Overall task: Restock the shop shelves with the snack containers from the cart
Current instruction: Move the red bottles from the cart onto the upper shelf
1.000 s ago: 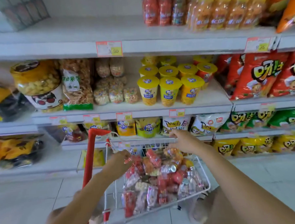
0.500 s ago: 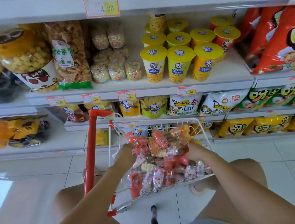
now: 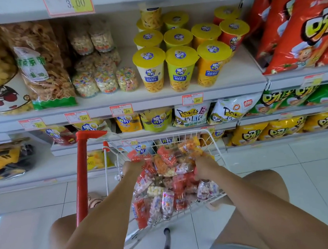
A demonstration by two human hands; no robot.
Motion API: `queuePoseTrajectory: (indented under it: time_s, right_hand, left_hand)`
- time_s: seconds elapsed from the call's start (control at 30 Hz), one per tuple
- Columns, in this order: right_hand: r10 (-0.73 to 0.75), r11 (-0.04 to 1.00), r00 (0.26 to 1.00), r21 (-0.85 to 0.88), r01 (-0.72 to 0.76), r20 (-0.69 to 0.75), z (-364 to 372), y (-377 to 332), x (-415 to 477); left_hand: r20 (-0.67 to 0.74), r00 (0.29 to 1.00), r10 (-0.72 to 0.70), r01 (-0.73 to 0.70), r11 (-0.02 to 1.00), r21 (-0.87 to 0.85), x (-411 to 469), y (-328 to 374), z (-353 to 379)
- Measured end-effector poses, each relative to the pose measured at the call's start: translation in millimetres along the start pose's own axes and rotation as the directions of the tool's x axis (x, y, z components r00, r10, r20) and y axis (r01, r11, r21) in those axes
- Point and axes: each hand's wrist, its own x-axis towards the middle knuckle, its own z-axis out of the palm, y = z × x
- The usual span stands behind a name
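Note:
A white wire cart (image 3: pixel 216 143) with a red handle post (image 3: pixel 82 171) stands in front of me. It is piled with small clear snack containers (image 3: pixel 167 199), red, orange and pastel. Both my hands are down in the pile. My left hand (image 3: pixel 131 168) grips a red container at the cart's far left corner. At the right side of the pile my right hand (image 3: pixel 205 166) has its fingers curled round a small container; the fingertips are hidden. Matching small jars (image 3: pixel 106 82) stand stacked on the middle shelf (image 3: pixel 158 103), left of the yellow-lidded cups (image 3: pixel 181 67).
Big snack bags (image 3: pixel 42 63) and a large tub fill the shelf's left end, and red chip bags (image 3: pixel 296 33) stand at the right. Lower shelves hold more bags. My bare knees flank the cart over a white tiled floor (image 3: pixel 273 157).
I have crouched lower and closer to the shelves. My right hand dropped from the cart's far rim into the pile, and my left hand moved a little further in.

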Motion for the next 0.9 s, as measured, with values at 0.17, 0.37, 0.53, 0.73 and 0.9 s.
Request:
queuePoseTrajectory:
  time_s: [0.17,0.37,0.53,0.73,0.9]
  right_hand:
    - [0.043,0.985,0.992,0.171,-0.022,-0.119,-34,15,-23]
    - [-0.006,0.913,0.923,0.373,0.162,-0.386,-103,25,-81]
    - [-0.091,0.794,0.759,0.412,0.446,-0.645,-179,5,-142]
    - [-0.194,0.726,0.423,0.160,0.669,-0.885,-271,-27,-221]
    - [-0.140,0.697,0.100,-0.026,0.717,-0.985,-339,-48,-250]
  left_hand:
    - [0.000,0.998,0.067,-0.066,0.992,-0.108,-15,-2,-8]
    - [0.058,0.930,0.362,-0.329,0.894,-0.305,-87,49,-30]
    - [0.057,0.761,0.646,-0.550,0.689,-0.473,-159,111,-68]
    - [-0.195,0.490,0.850,-0.848,0.413,-0.332,-228,198,-131]
    - [-0.334,0.254,0.908,-0.963,0.205,-0.174,-269,274,-172]
